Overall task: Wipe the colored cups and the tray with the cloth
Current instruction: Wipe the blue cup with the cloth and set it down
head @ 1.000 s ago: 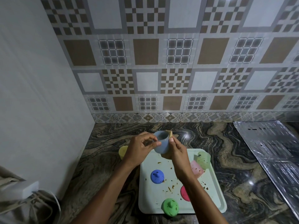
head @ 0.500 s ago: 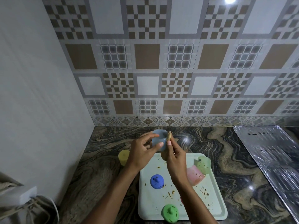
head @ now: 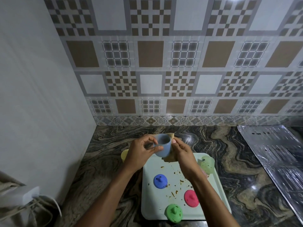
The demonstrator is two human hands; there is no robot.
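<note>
My left hand (head: pixel 141 151) holds a pale blue cup (head: pixel 162 145) by its rim above the far end of the tray (head: pixel 150 202), mouth tilted toward me. My right hand (head: pixel 182 151) holds a tan cloth (head: pixel 170 158) against the cup's right side and underside; a corner of the cloth shows behind the rim. The light green tray is spotted with brown crumbs and carries a blue lid (head: pixel 160 181), a red lid (head: pixel 191 198) and a green lid (head: pixel 173 213). A pale green cup (head: pixel 207 164) lies at the tray's right edge. A yellow cup (head: pixel 124 154) stands left of the tray, partly hidden.
The tray lies on a dark marbled counter (head: pixel 237 161) in a corner, with a white wall on the left and a patterned tile wall behind. A shiny metal drainboard (head: pixel 278 158) covers the counter's right side. A white box with cords (head: pixel 21 199) sits at lower left.
The blue cup has turned in my hands so that its mouth faces me more. My right hand with the cloth has shifted round from the rim to the cup's right side.
</note>
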